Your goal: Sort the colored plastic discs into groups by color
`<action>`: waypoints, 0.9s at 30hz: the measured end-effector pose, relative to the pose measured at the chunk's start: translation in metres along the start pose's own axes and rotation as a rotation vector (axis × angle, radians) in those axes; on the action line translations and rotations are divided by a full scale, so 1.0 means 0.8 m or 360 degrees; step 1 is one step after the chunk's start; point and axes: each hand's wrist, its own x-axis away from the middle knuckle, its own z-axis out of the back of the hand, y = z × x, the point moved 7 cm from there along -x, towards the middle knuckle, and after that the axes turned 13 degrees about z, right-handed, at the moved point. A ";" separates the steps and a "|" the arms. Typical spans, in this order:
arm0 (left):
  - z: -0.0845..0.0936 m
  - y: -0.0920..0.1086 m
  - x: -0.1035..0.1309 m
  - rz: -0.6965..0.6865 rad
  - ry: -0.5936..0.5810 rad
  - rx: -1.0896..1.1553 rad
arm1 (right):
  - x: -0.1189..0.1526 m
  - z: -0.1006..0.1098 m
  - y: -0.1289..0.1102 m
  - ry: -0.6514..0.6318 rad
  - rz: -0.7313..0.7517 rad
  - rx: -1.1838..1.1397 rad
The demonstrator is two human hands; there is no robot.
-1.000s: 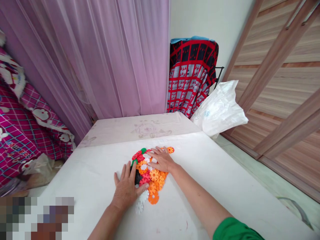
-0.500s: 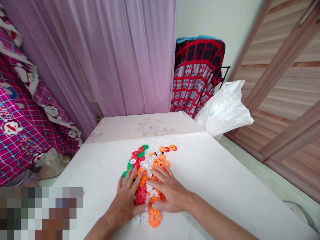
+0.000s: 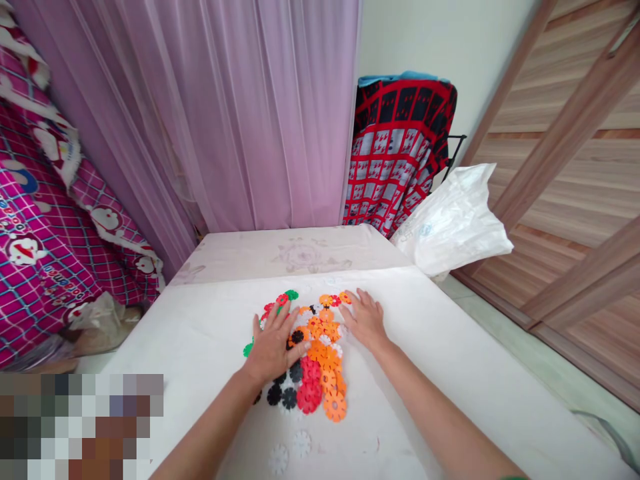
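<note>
Flower-shaped plastic discs lie in a loose cluster on the white-covered table (image 3: 400, 400). Among them are orange discs (image 3: 334, 404), red discs (image 3: 310, 395), black discs (image 3: 289, 399), green discs (image 3: 291, 294) and white discs (image 3: 302, 443). My left hand (image 3: 273, 347) lies spread and flat over the left part of the cluster, hiding several discs under its palm. At the upper right edge of the cluster, my right hand (image 3: 367, 319) has its fingers spread, the tips beside an orange disc (image 3: 345, 298). Neither hand grips anything.
A white plastic bag (image 3: 453, 220) stands by the table's right far corner. Behind are a purple curtain (image 3: 280, 120) and a red-and-black checked cloth (image 3: 390, 153). Wooden cabinet doors (image 3: 565, 180) rise on the right; a magenta patterned cloth (image 3: 55, 267) hangs on the left.
My right hand has moved up and right to the cluster's far edge. My left hand has moved up slightly. The lower discs have shifted, uncovering black ones; two white discs lie apart near me.
</note>
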 end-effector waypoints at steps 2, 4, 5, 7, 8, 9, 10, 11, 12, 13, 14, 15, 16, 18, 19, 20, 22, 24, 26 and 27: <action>0.010 -0.023 -0.026 0.0193 -0.0044 -0.0051 | -0.033 -0.007 0.012 -0.0058 -0.0178 0.0015; 0.011 -0.038 -0.047 0.0255 -0.0122 -0.0087 | -0.063 -0.015 0.015 -0.0138 -0.0272 -0.0021; 0.009 -0.042 -0.056 0.0245 -0.0157 -0.0098 | -0.075 -0.020 0.013 -0.0180 -0.0288 -0.0031; 0.004 -0.045 -0.070 0.0192 -0.0178 -0.0095 | -0.092 -0.029 0.000 -0.0278 -0.0221 -0.0041; 0.002 -0.046 -0.075 0.0166 -0.0169 -0.0093 | -0.098 -0.034 -0.012 -0.0330 -0.0123 -0.0048; 0.001 -0.048 -0.077 0.0145 -0.0157 -0.0095 | -0.100 -0.039 -0.028 -0.0377 0.0011 -0.0062; 0.000 -0.050 -0.078 0.0133 -0.0150 -0.0100 | -0.099 -0.044 -0.045 -0.0422 0.0163 -0.0084; -0.001 -0.052 -0.077 0.0127 -0.0153 -0.0106 | -0.094 -0.049 -0.063 -0.0468 0.0321 -0.0112; -0.001 -0.056 -0.073 0.0123 -0.0175 -0.0113 | -0.087 -0.053 -0.081 -0.0512 0.0467 -0.0140; 0.000 -0.061 -0.067 0.0123 -0.0209 -0.0117 | -0.078 -0.056 -0.098 -0.0557 0.0601 -0.0167; 0.001 -0.066 -0.059 0.0122 -0.0250 -0.0117 | -0.067 -0.057 -0.114 -0.0602 0.0719 -0.0192; 0.002 -0.071 -0.049 0.0122 -0.0302 -0.0124 | -0.055 -0.056 -0.128 -0.0652 0.0822 -0.0214; 0.005 -0.078 -0.038 0.0140 -0.0328 -0.0135 | -0.042 -0.053 -0.139 -0.0705 0.0907 -0.0233; 0.009 -0.089 -0.010 0.0172 -0.0344 -0.0137 | -0.014 -0.042 -0.156 -0.0782 0.1011 -0.0260; 0.010 -0.094 0.006 0.0180 -0.0346 -0.0121 | 0.000 -0.034 -0.160 -0.0792 0.1031 -0.0270; 0.009 -0.096 0.023 0.0173 -0.0335 -0.0094 | 0.016 -0.026 -0.162 -0.0774 0.1034 -0.0279; 0.006 -0.096 0.059 0.0123 -0.0231 -0.0032 | 0.047 -0.010 -0.163 -0.0674 0.1032 -0.0297; -0.001 -0.086 0.094 0.0016 -0.0115 -0.0027 | 0.076 -0.004 -0.160 -0.0595 0.1062 -0.0307; -0.015 -0.069 0.121 -0.0121 -0.0094 -0.0077 | 0.094 -0.008 -0.155 -0.0540 0.1101 -0.0276; -0.020 -0.059 0.127 -0.0162 -0.0079 -0.0095 | 0.095 -0.010 -0.150 -0.0482 0.1068 -0.0241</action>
